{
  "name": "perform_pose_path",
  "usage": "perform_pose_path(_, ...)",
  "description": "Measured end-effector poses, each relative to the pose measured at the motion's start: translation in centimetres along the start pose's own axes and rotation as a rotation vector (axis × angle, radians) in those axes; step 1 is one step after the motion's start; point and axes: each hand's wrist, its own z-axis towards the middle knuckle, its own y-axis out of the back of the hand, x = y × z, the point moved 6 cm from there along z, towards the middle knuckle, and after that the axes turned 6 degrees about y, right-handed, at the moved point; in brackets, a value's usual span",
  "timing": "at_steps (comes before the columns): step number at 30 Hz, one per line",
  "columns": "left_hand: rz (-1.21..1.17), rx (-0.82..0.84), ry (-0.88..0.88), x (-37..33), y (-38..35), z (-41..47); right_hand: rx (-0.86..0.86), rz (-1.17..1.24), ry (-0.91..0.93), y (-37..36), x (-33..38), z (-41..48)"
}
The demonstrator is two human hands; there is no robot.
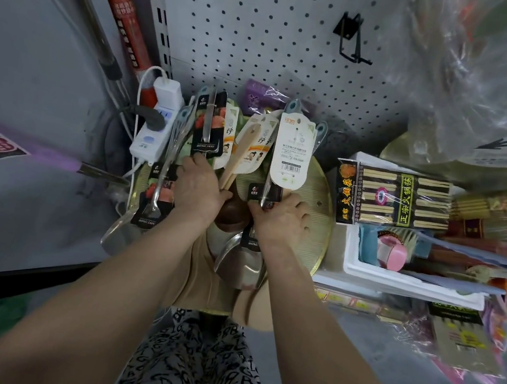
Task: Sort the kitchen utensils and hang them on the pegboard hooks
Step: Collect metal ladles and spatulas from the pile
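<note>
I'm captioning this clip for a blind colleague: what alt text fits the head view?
A person's left hand and right hand reach into a pile of carded kitchen utensils below a grey pegboard; the right pinches a black-carded metal utensil. One black hook hangs bare; chopstick packs lie to the right.

- Black card (198, 140), 11 o'clock of the pile: "HONG JAYU" in white along the lower edge.
- Second black card (146, 221), 8 o'clock: the same "HONG JAYU".
- Third black card (257, 190), pinched by the right hand (280, 219): white logo only, no legible words.
- White-orange card (230, 134), 12 o'clock: large character "许".
- Twin card (266, 142), at its 3 o'clock: the same character.
- White tag (292, 152), 1 o'clock: barcode and fine print, too small to read.
- Chopstick pack (395, 198), 3 o'clock: green strip "正宗火锅筷", and orange "火锅筷" on the left edge.
- Trousers (192, 369), 6 o'clock: scattered black letters, among them B, G and L.
- Red tube (124, 13), 10 o'clock: characters, unreadable.
</note>
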Motion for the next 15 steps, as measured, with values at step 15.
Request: perform_pose_path(15,-0.088,0.179,0.039,-1.8,-1.3,-1.1,0.073,0.236,0.139,4.0,-0.2,1.6)
